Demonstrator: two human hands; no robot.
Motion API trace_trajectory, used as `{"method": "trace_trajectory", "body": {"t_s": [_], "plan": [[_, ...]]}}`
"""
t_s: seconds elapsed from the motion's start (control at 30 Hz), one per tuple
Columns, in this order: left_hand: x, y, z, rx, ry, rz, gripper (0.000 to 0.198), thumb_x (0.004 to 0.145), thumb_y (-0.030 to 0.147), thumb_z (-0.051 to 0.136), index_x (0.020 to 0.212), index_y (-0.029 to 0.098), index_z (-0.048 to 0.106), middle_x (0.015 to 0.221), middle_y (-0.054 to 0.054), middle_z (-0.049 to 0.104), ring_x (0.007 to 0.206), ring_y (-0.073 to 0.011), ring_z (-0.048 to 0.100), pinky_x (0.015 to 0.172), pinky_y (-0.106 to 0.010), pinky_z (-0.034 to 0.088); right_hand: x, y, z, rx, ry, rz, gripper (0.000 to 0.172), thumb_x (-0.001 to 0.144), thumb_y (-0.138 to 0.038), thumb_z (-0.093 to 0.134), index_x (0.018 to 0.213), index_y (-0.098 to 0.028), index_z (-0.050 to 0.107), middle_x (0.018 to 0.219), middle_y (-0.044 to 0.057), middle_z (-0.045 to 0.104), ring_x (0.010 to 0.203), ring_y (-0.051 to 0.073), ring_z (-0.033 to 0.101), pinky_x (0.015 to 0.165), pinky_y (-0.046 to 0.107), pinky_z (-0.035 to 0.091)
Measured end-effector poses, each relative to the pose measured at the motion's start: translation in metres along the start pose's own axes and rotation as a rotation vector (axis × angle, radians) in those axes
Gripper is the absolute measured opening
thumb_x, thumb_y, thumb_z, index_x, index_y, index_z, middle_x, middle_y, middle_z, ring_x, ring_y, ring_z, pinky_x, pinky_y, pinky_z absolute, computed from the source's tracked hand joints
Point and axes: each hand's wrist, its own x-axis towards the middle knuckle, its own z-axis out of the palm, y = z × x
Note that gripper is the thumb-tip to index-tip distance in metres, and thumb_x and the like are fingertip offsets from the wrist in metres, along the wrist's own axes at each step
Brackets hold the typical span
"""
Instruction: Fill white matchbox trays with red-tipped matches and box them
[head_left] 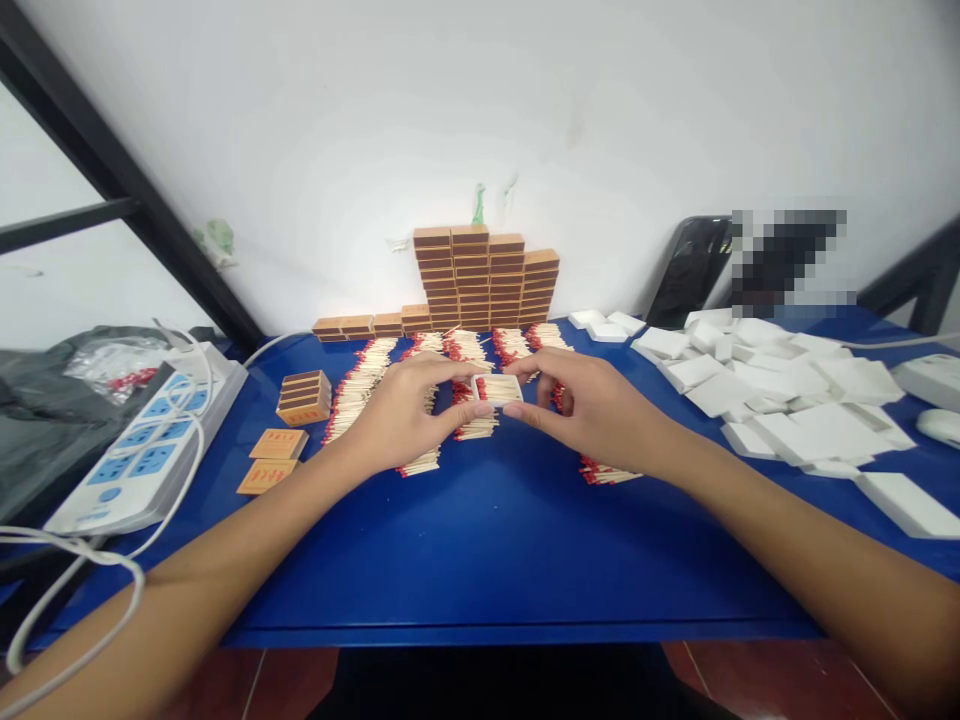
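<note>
A small white matchbox tray (pixel 496 391) with red-tipped matches in it is held up between my two hands, above the blue table. My left hand (pixel 420 405) pinches its left end between thumb and fingers. On the right end, the thumb and fingers of my right hand (pixel 581 405) close in the same way. Behind and below the hands lie long rows of loose matches (pixel 360 385), partly hidden by them. Another heap of matches (pixel 609 471) shows under my right wrist.
Stacked matchboxes (pixel 487 280) stand against the wall. More matchboxes (pixel 304 398) lie at left, beside a power strip (pixel 150 440) with white cables. White trays (pixel 780 380) are piled at right, near a dark phone (pixel 690 268). The blue table's (pixel 480 560) front edge is close.
</note>
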Motion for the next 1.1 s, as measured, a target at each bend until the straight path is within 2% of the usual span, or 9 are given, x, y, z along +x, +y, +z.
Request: {"method": "trace_trajectory", "body": {"t_s": [0.17,0.27,0.33,0.43,0.53,0.63,0.8,0.97,1.1], "plan": [[0.003,0.0,-0.006,0.048,-0.095,-0.026,0.046,0.094,0.054,0.071,0.127,0.022,0.072,0.12,-0.007,0.077,0.11,-0.0243,0.07,0.096,-0.036,0.053,0.001,-0.001,-0.001,0.011,0.027,0.017,0.03,0.092,-0.045,0.074,0.109,-0.021,0.069,0.084,0.002,0.071,0.066,0.017,0.062,0.066,0.032,0.047],[0.009,-0.005,-0.037,0.26,-0.2,-0.066,0.083,0.089,0.067,0.07,0.156,0.024,0.046,0.139,-0.012,0.069,0.127,-0.0318,0.063,0.107,-0.044,0.048,0.001,0.0,-0.003,-0.035,0.036,0.007,0.029,0.092,-0.046,0.074,0.105,-0.021,0.068,0.078,0.0,0.068,0.066,0.017,0.061,0.067,0.032,0.047],[0.011,-0.012,-0.069,0.457,-0.156,-0.25,0.09,0.091,0.071,0.063,0.161,0.021,0.036,0.124,-0.014,0.074,0.116,-0.0327,0.067,0.101,-0.045,0.05,0.0,0.003,-0.004,-0.094,0.061,-0.004,0.03,0.092,-0.048,0.073,0.104,-0.021,0.068,0.076,0.0,0.066,0.067,0.017,0.06,0.066,0.032,0.046],[0.01,-0.029,-0.115,0.91,-0.064,-0.618,0.08,0.091,0.079,0.052,0.127,0.009,0.067,0.09,-0.018,0.073,0.095,-0.0365,0.068,0.089,-0.051,0.051,-0.001,0.005,-0.002,-0.151,0.091,-0.017,0.03,0.093,-0.047,0.073,0.104,-0.02,0.068,0.08,0.002,0.066,0.068,0.017,0.06,0.065,0.032,0.045],[0.004,-0.05,-0.135,0.893,-0.286,-0.858,0.073,0.082,0.084,0.059,0.085,0.013,0.076,0.068,-0.012,0.064,0.079,-0.0306,0.064,0.078,-0.044,0.048,0.0,0.005,-0.001,-0.158,0.076,-0.004,0.029,0.092,-0.046,0.073,0.104,-0.02,0.067,0.078,0.001,0.065,0.068,0.017,0.06,0.065,0.031,0.044],[0.002,-0.066,-0.132,0.775,-0.471,-0.921,0.069,0.078,0.081,0.065,0.063,0.014,0.07,0.056,-0.009,0.059,0.065,-0.0231,0.057,0.07,-0.039,0.041,0.002,0.004,-0.001,-0.16,0.067,0.02,0.029,0.092,-0.048,0.072,0.101,-0.021,0.066,0.075,0.0,0.063,0.067,0.018,0.059,0.065,0.031,0.043],[0.003,-0.071,-0.122,0.742,-0.399,-0.878,0.048,0.076,0.059,0.079,0.064,0.013,0.072,0.048,-0.003,0.051,0.06,-0.0168,0.051,0.067,-0.033,0.031,0.004,0.005,-0.003,-0.143,0.065,0.04,0.029,0.092,-0.048,0.072,0.098,-0.021,0.064,0.081,0.001,0.067,0.069,0.018,0.061,0.066,0.032,0.044],[0.007,-0.062,-0.123,0.775,-0.336,-0.808,0.057,0.084,0.072,0.064,0.081,0.017,0.077,0.062,-0.007,0.061,0.061,-0.0186,0.048,0.065,-0.032,0.029,0.003,0.006,-0.003,-0.135,0.062,0.048,0.03,0.091,-0.049,0.071,0.101,-0.021,0.064,0.088,0.003,0.07,0.071,0.018,0.063,0.067,0.033,0.045],[0.012,-0.05,-0.107,0.603,-0.216,-0.609,0.06,0.089,0.075,0.054,0.063,0.021,0.061,0.054,-0.003,0.048,0.054,-0.0171,0.038,0.059,-0.033,0.023,0.002,0.005,-0.001,-0.124,0.057,0.063,0.033,0.091,-0.049,0.072,0.107,-0.021,0.064,0.078,0.001,0.068,0.07,0.019,0.064,0.065,0.032,0.045]]}}
